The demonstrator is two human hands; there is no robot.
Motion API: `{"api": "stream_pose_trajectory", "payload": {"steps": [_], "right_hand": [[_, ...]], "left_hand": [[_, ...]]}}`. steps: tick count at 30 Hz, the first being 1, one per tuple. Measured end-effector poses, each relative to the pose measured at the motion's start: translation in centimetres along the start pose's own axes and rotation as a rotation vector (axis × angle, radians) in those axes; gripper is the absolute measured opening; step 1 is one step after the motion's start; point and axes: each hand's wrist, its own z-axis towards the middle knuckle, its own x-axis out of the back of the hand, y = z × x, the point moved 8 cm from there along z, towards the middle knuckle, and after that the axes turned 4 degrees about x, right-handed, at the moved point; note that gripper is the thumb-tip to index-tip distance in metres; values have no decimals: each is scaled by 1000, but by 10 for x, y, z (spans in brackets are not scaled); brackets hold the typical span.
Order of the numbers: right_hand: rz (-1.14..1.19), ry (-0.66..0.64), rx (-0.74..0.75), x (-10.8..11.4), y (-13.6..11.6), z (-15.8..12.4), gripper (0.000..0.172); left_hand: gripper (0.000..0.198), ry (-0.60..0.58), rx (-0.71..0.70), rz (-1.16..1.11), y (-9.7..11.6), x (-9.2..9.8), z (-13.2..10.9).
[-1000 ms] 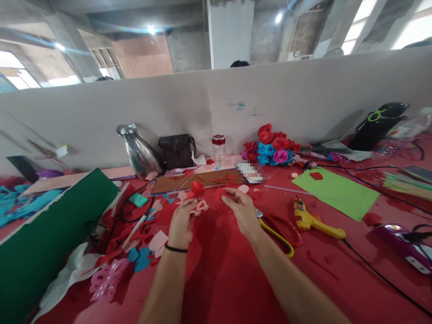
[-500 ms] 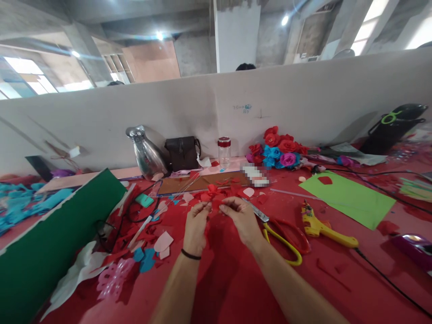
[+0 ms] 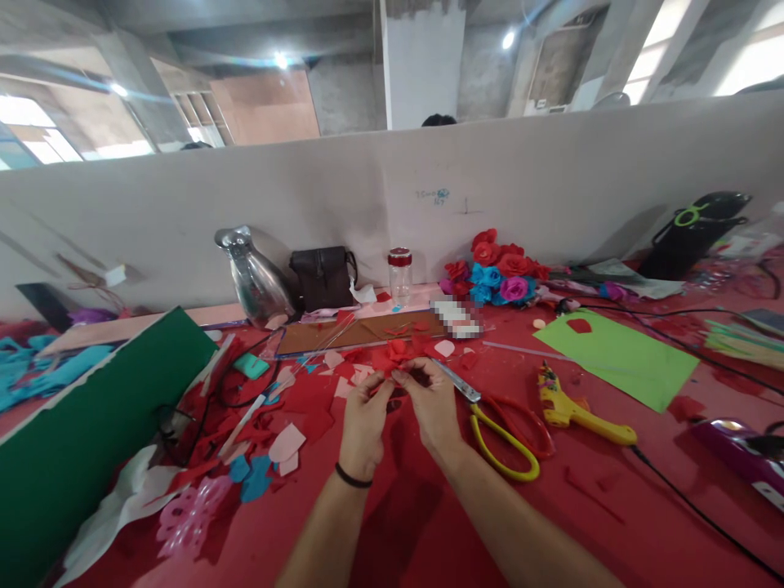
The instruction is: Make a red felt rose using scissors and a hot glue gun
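Your left hand (image 3: 366, 416) and right hand (image 3: 434, 404) meet over the red table (image 3: 416, 523), thumbs and fingertips pinched together on a red paper flower (image 3: 397, 356). That flower is just short of the brown strip (image 3: 367, 331) that lies toward the table's far edge.

Along that edge, before the pale partition (image 3: 294, 192), you have a metal jug (image 3: 257, 282), a dark bag (image 3: 322, 278) and a clear jar (image 3: 400, 282) with a red lid. You can see through the jar's sides; what the jug and bag hold is hidden. A black bottle (image 3: 683, 245) with a green ring stands farther right by the same edge.

Blue handwriting (image 3: 434, 196) marks the partition: the lower line looks like 167, the upper is too blurred to read.

Scissors (image 3: 474, 397) lie just beside your right hand, with a yellow glue gun (image 3: 579, 420) beyond them to the right. Paper scraps (image 3: 287, 443) crowd your left side, up to a green board (image 3: 116, 416). Red, blue and pink flowers (image 3: 511, 265) are heaped at the far edge.
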Motion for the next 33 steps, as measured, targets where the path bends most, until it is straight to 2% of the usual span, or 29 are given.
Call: {"api": "stream_pose_trajectory", "payload": {"steps": [5, 11, 16, 22, 27, 30, 33], "right_hand": [[-3, 64, 21, 5, -1, 0, 13], [-39, 35, 25, 4, -4, -2, 15], [-155, 52, 95, 8, -14, -3, 17], [-270, 40, 219, 8, -29, -7, 15], [-348, 19, 329, 7, -39, -9, 14], [-372, -2, 395, 5, -43, -11, 15], [-363, -51, 428, 2, -45, -12, 18]], "left_hand": [[26, 3, 27, -20, -4, -3, -3], [26, -19, -15, 31, -3, -5, -3], [22, -21, -143, 151, 5, -6, -5], [12, 34, -348, 301, 17, -6, -13], [14, 61, -469, 385, 27, -9, -20], [11, 63, -447, 340, 24, -6, -16], [7, 53, -286, 167, 13, 3, -4]]}}
